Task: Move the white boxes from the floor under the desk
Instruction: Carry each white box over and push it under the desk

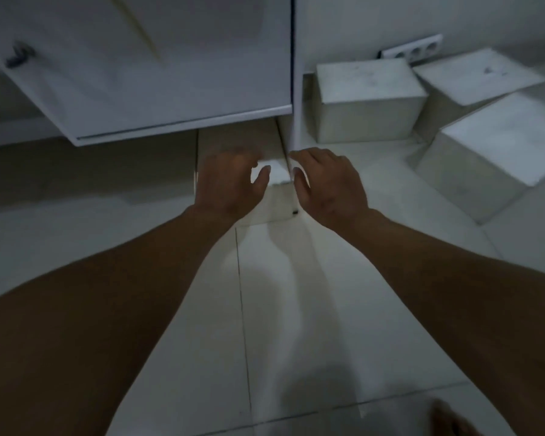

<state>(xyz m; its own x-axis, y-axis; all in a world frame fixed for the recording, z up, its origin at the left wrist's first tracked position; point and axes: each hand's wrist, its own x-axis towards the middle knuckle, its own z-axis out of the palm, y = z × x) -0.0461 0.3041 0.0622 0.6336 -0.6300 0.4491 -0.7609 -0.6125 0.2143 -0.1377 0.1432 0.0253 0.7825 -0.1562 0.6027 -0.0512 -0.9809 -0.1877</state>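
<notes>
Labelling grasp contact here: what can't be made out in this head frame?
- Long white box: far end hidden under the white cabinet door.
- Left hand, right hand: fingertip contact unclear, motion blur.
- Rear white box: cut off by the front boxes.
- Dark door handle: blurred.

left hand (230,184): reached forward, palm down, fingers relaxed | right hand (328,182): alongside, fingers loosely spread | forearms: extended

Power strip (412,49) against wall; cabinet door (145,64) ajar.
</notes>
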